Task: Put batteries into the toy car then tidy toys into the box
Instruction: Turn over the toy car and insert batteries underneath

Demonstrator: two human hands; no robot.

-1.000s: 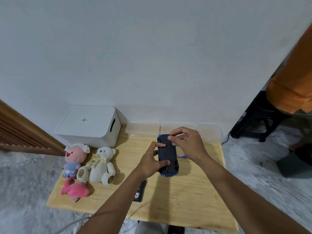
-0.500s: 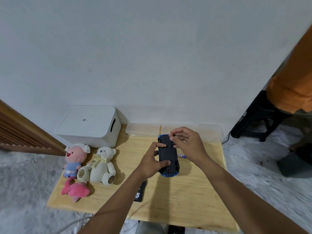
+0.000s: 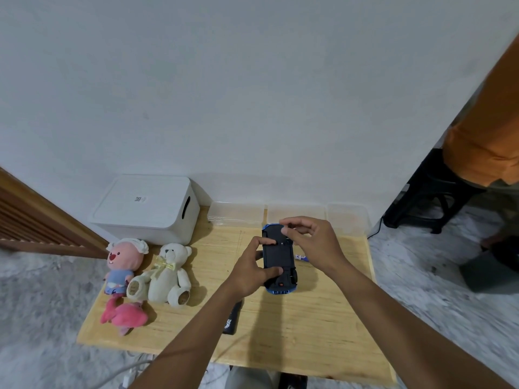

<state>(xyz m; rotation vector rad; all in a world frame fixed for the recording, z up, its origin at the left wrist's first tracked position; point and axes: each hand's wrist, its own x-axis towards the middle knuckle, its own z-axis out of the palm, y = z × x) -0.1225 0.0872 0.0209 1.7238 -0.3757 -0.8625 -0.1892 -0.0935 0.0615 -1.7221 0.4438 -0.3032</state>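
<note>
A blue toy car point(image 3: 278, 256) lies upside down over the wooden table point(image 3: 295, 343), its black underside facing me. My left hand point(image 3: 250, 272) grips its left side, thumb and fingers on the underside. My right hand point(image 3: 311, 242) pinches at the far end of the underside, fingertips together; what they press is hidden. A battery point(image 3: 301, 258) lies on the table just right of the car. The white lidded box point(image 3: 148, 209) stands at the back left. A white teddy bear point(image 3: 168, 273), a pink-faced plush doll point(image 3: 123, 262) and a pink plush point(image 3: 123, 317) lie at the left.
Clear plastic containers point(image 3: 295, 216) line the table's back edge by the wall. A black flat object point(image 3: 231, 318) lies under my left forearm. A person in orange point(image 3: 488, 130) stands at the right near a black stool point(image 3: 429, 197). A wooden slatted panel point(image 3: 33, 223) is at the left.
Both hands stay on the car. My right fingertips have shifted slightly on the far end of the underside; the car has barely moved.
</note>
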